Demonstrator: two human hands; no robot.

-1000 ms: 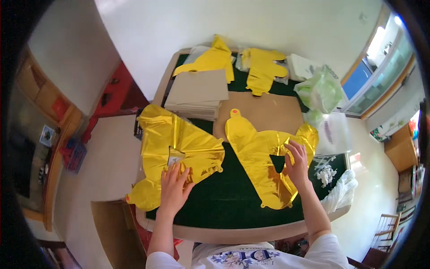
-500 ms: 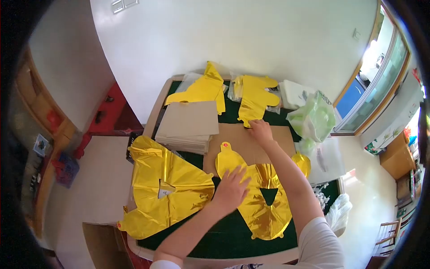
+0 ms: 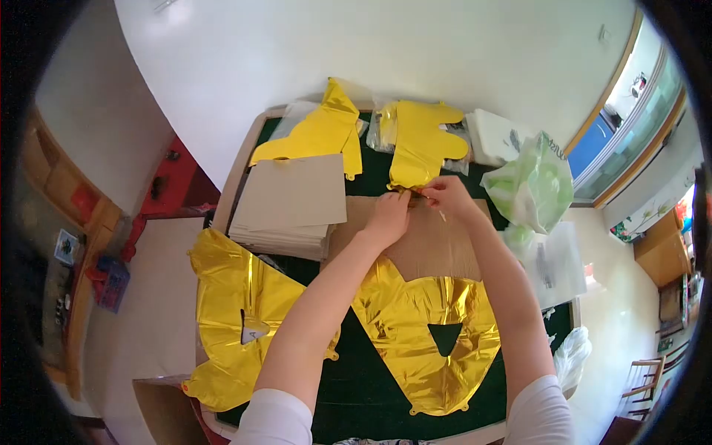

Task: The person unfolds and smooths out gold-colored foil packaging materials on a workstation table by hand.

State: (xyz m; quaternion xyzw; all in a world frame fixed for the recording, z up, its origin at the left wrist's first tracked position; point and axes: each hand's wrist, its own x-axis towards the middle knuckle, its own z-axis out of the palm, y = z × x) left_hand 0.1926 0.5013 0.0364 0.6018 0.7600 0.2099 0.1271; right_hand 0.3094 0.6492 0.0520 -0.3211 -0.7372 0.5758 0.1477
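My left hand (image 3: 389, 219) is closed at the lower edge of a flat yellow foil balloon (image 3: 419, 144) at the back of the table. Beside it, my right hand (image 3: 450, 196) pinches the same edge with thumb and fingers. The fingertips partly cover what they grip. Below my arms lies a flat, shiny gold foil balloon (image 3: 437, 378) with a triangular hole; my arms cover its upper part. Another gold foil balloon (image 3: 222, 289) of similar shape lies to the left, partly behind my left arm.
A cardboard sheet (image 3: 445, 248) lies under my hands. Left of it is a stack of grey-brown boards (image 3: 289, 193). Another yellow foil piece (image 3: 319, 133) lies behind the stack. A green-white plastic bag (image 3: 534, 182) and a clear plastic sleeve (image 3: 549, 267) are at the right.
My left hand has moved up and away from the near gold balloon to join my right hand at the back foil's edge. The view has shifted slightly.
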